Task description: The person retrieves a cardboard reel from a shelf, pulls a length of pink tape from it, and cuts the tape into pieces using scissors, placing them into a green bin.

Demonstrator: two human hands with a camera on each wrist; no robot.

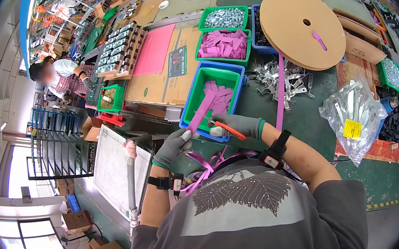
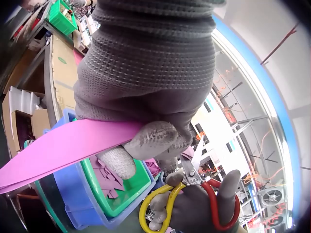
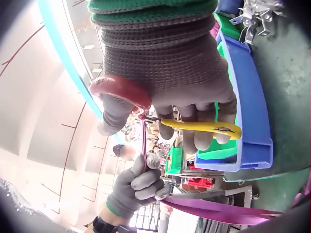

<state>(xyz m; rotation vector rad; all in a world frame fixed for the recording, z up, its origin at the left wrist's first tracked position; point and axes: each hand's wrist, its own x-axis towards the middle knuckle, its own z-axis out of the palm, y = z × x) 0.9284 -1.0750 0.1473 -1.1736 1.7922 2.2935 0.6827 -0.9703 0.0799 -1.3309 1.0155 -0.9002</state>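
Observation:
My gloved left hand (image 1: 173, 147) pinches a flat purple strip (image 1: 202, 111) between thumb and fingers. In the left wrist view the strip (image 2: 68, 148) trails out to one side of the glove. My gloved right hand (image 1: 238, 125) grips scissors (image 2: 192, 173) with one red and one yellow handle, fingers through the loops. The scissor blades are spread beside the strip, close to my left fingertips. Just beyond both hands stands a blue bin (image 3: 256, 107) with a green bin (image 1: 199, 86) inside it, holding cut purple pieces (image 1: 221, 93).
A large cardboard reel (image 1: 284, 26) lies at the back, a purple strip (image 1: 280, 92) running from beneath it. Around it are loose metal brackets (image 1: 288, 80), a bagged bundle (image 1: 355, 115) and a green bin of purple pieces (image 1: 224, 46). Another person (image 1: 62, 77) works at the far left.

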